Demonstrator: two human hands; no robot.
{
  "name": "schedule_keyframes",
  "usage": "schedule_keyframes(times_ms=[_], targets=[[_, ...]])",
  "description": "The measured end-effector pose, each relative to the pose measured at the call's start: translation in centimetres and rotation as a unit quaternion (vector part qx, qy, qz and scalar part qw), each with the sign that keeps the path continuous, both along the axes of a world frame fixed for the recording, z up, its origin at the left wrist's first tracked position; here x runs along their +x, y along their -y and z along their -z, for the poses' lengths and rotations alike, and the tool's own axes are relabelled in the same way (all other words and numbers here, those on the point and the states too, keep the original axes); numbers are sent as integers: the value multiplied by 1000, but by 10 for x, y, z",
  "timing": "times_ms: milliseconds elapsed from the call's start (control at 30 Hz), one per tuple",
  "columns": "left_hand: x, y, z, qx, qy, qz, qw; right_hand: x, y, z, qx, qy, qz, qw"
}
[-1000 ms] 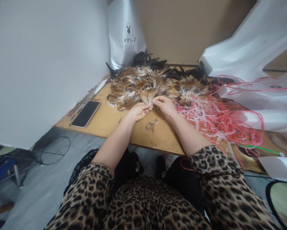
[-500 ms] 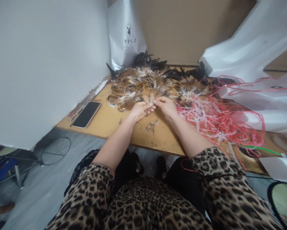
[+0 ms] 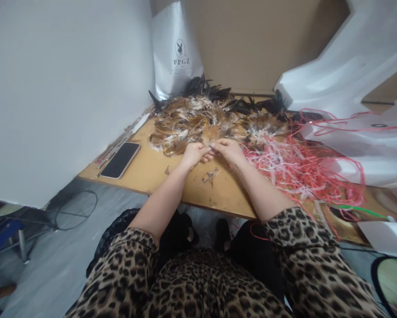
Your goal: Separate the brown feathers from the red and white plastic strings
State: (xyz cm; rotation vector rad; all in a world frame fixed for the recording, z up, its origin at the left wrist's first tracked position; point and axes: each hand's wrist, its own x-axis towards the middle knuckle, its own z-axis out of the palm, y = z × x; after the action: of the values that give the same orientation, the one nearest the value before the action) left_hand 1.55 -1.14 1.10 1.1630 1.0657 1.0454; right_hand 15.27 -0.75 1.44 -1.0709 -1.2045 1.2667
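Far L, a phone [image 3: 120, 160] lies on the tabletop [image 3: 161, 170], well apart from the hands. Next, the person's L hand [image 3: 194, 155]: grip closed, thumb & fingers pinching the pale base of a brown tuft [image 3: 210, 131]. Tuft sits btwn the hands, base at the fingertips, fanning up & away, w/ the feather pile [image 3: 180, 120] just behind. Step in hand looks like working that base two-handed; next move prob. calls for a light, steady pinch. R hand [image 3: 229, 149]: grip closed on the same base, tips abt touching the L's. Far R, red strips [image 3: 291, 165] lie near the R forearm.
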Motion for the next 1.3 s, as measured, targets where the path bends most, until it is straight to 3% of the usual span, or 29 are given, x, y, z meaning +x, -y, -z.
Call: schedule_keyframes(times_ms=[133, 233, 400, 500, 700, 933, 1300], targets=[[2, 0, 0, 30, -28, -21, 999, -6, 1, 1, 54, 36, 41, 997], [1, 0, 1, 17, -17, 4, 1000, -3, 0, 1, 65, 55, 49, 995], [-5, 1, 0, -32, 46, 84, 995, 6, -2, 0, 16, -23, -43, 999], [-6, 2, -1, -29, 38, 99, 994, 9, -1, -3, -1, -29, -76, 997], [-1, 2, -1, 10, 7, 52, 999, 4, 4, -7, 80, 73, -18, 994], [5, 2, 1, 23, -13, 23, 999, 0, 1, 3, 80, 37, -1, 996], [-2, 1, 3, -10, 53, 74, 996, 1, -2, 7, 60, 15, 11, 998]])
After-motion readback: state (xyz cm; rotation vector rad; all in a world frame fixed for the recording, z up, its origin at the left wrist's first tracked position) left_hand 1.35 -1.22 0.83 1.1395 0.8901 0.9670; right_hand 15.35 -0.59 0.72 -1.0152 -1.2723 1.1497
